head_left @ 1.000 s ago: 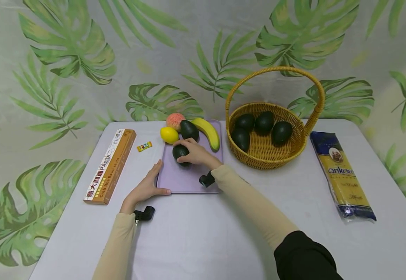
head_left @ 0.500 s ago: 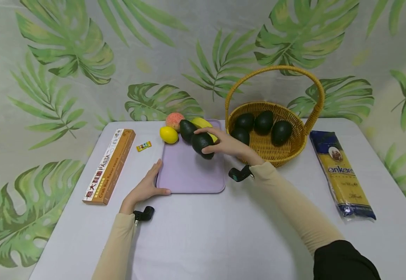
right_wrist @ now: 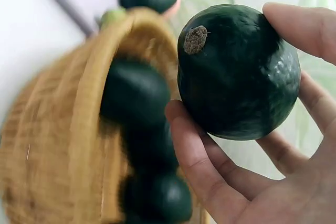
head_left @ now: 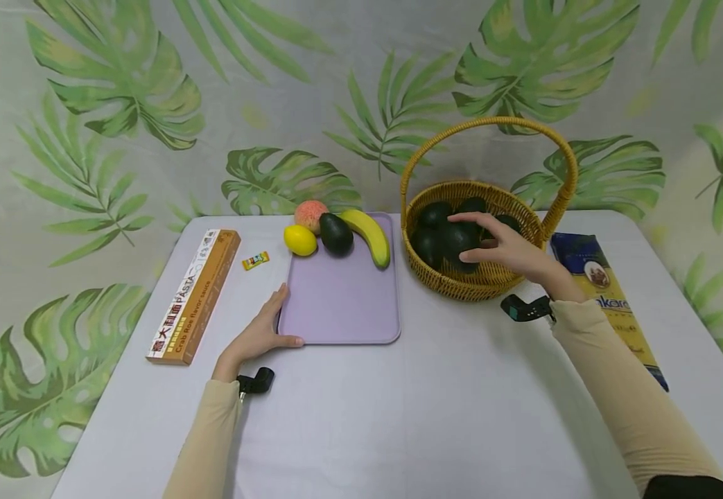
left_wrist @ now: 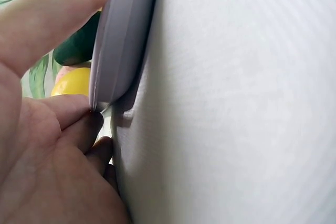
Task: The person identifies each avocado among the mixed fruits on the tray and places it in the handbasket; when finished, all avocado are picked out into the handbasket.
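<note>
My right hand grips a dark green avocado over the wicker basket. In the right wrist view the held avocado shows its brown stem end, with thumb and fingers curled round it. Several other avocados lie inside the basket, partly hidden in the head view by the hand. My left hand rests at the near left corner of the lilac tray, thumb along its front edge and fingers along its left side. On the tray lie one avocado and a banana.
A lemon and a peach sit at the tray's far left corner. Further left are a small wrapped candy and a pasta box. Right of the basket lies a pasta bag, partly behind the right forearm. The basket's tall handle arches above it.
My right hand has lifted an avocado off the tray and carried it rightward to the basket. The left hand has stayed at the tray's corner.
</note>
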Demonstrator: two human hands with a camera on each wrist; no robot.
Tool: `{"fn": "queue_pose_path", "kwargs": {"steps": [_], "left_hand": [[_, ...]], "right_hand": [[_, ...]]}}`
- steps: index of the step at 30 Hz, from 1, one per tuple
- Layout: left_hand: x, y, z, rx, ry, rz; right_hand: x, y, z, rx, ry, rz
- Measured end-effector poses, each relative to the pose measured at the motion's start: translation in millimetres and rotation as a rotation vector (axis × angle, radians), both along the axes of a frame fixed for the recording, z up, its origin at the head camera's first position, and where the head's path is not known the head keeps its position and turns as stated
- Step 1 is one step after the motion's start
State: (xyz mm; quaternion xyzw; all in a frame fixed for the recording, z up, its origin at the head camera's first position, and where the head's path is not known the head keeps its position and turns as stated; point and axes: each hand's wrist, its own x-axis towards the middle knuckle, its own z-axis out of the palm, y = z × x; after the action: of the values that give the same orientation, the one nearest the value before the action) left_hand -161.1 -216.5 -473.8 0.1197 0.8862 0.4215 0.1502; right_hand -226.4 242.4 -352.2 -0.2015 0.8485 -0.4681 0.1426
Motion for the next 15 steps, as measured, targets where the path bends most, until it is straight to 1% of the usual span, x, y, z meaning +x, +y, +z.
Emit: {"fn": "queue_pose_path", "kwargs": {"steps": [3, 7, 10, 15], "left_hand": [[0.4, -0.2, 0.2, -0.003, -0.005, 0.002], [0.8, -0.9, 0.2, -0.001, -0.004, 0.003], [0.5, -0.9, -0.3, -0.002, -0.007, 0.004], [0.0, 0.1, -0.2, 0.004, -0.01, 0.004]], "right_hand": [[0.0, 17.1, -3.5, 0.007, -0.027, -0.05], [-2.6, 30.4, -9.9, 0.015, -0.06, -0.101], [-5.4, 33.1, -15.1, 0.032, -0.048, -0.112], [-12.5, 28.1, -22.4, 0.065, -0.005, -0.103]]}}
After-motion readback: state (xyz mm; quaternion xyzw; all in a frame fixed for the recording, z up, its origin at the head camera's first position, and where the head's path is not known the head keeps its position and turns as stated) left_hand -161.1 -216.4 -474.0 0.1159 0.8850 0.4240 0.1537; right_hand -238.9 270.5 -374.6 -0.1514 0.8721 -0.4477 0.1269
